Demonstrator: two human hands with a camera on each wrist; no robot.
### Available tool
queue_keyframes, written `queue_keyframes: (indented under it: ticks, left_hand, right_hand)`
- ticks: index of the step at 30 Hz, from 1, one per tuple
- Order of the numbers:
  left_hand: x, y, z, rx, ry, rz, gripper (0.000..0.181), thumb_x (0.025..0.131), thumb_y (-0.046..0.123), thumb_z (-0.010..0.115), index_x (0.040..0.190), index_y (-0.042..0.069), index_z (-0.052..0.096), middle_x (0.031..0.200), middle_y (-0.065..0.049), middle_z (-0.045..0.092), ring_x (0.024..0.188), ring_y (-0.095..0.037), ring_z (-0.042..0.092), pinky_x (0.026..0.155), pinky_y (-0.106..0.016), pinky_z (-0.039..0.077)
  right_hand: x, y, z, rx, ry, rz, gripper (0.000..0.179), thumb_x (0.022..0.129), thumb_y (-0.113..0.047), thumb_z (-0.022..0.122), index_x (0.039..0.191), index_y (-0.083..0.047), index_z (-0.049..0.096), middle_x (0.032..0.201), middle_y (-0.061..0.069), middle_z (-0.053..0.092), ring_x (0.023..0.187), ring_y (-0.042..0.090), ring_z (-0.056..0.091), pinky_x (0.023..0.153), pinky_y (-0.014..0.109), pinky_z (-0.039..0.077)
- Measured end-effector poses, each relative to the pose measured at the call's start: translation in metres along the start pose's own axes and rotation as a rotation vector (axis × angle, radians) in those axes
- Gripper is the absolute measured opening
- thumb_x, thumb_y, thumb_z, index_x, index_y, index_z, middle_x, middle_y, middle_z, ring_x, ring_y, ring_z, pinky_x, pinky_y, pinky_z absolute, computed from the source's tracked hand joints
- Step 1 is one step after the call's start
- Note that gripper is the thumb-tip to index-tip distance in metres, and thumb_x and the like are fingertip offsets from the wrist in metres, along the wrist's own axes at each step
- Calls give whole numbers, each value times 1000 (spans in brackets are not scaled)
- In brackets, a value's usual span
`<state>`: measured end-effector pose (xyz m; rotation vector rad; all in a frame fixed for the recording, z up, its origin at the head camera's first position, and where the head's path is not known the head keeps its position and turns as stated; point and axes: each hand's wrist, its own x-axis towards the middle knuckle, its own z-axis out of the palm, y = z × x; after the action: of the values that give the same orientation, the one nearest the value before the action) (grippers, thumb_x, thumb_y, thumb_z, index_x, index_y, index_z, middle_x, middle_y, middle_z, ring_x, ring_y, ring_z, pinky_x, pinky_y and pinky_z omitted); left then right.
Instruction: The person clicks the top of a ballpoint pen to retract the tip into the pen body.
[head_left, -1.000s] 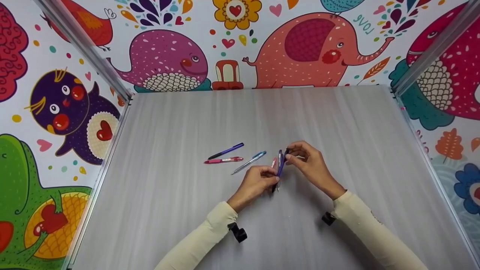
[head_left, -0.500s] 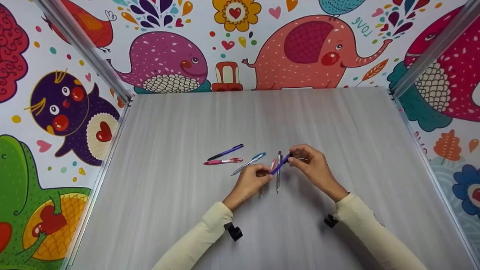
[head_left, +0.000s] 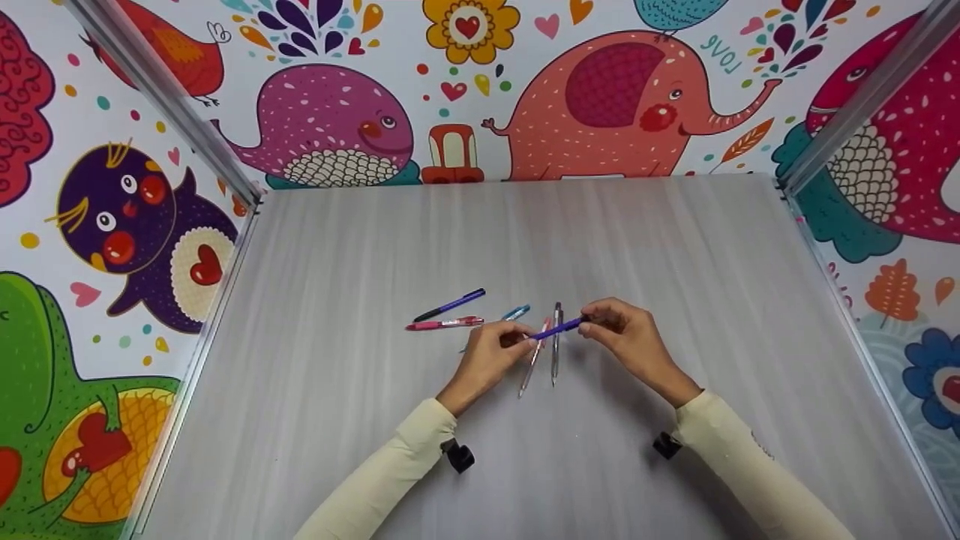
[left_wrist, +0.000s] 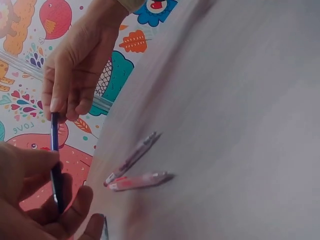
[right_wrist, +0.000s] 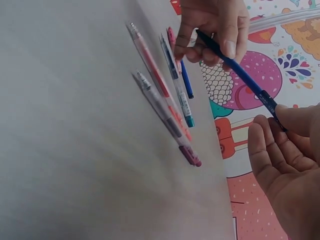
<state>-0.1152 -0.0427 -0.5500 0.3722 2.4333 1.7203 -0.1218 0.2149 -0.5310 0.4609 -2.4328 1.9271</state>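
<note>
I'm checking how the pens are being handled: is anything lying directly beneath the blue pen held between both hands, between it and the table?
Yes. The blue pen, pinched at its ends by the left hand and right hand, hangs crosswise above two pens on the grey table: a clear pen with pink inside and a clear grey pen.
</note>
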Motion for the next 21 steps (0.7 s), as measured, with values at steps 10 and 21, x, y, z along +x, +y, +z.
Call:
queue_keyframes:
  ticks: [10,21]
  left_hand:
    - [9,-6,-9,21,-12,33,15,90,8,76,101,17,76,96,5,70,87,-12,63,77,-26,55]
    - [18,-13,-10,55,13,111,16,90,9,76,107,9,75,102,5,68,94,-10,64,84,-27,55]
  right_hand:
    - [-2,14,-4,-131,11,-17,18,88,-8,78,105,-8,74,94,5,75,80,20,71,71,25,57]
    - [-3,21,-4,-389,-24,-190,13,88,-6,78,100,-9,76,93,-5,73,80,8,68,73,26,57]
